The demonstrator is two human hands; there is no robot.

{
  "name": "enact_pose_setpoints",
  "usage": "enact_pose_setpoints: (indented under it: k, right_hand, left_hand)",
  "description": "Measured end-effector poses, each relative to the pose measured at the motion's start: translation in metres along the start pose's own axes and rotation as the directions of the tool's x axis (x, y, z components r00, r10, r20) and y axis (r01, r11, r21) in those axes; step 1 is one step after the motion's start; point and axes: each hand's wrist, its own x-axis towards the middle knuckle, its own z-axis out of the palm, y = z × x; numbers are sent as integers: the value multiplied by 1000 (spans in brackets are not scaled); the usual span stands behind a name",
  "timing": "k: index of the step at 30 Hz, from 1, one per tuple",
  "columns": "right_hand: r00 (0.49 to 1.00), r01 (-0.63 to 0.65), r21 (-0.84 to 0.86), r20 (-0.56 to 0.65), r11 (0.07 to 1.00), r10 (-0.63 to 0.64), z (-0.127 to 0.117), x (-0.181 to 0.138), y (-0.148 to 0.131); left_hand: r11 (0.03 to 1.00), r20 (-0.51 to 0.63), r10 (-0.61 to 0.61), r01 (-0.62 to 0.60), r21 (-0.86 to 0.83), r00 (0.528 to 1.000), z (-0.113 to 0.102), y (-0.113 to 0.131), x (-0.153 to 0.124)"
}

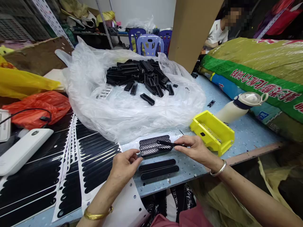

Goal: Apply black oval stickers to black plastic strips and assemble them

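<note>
Several lattice-patterned black strips (155, 152) lie side by side on the table in front of me. My left hand (126, 164) has its thumb and index finger at the left end of these strips, holding them there; its other fingers are curled. In my right hand (195, 148) is a slim black tool (168, 143), pinched between thumb and fingers, its tip over the upper strips. Whether the tip carries anything is too small to tell. Two plain black strips (158, 168) with rounded ends lie nearer to me.
A yellow bin (228, 138) with small metal parts stands right, beside a cream bottle (233, 108). Behind, clear plastic (132, 116) bears piled black pieces (142, 74). Sheets of black strips (94, 157) and a white device (26, 151) lie left. A person (217, 31) is beyond large sacks (258, 75).
</note>
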Motion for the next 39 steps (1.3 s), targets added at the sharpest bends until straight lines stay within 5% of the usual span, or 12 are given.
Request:
enact_pose_setpoints:
  k: [13,22,39]
  right_hand:
    - [979,178,-284,151,942,-139,14,-5,-22]
    - [949,314,-340,130,886,-286,32,3,-39]
    - [938,333,-321,205,887,-278,39,8,-29]
  left_hand:
    - [995,45,55,-50,-91,998,1,-5,-6]
    - [984,77,68,-54,-171,995,4,-8,-8]
    - [990,102,34,-19,-141,994,3,-8,-8]
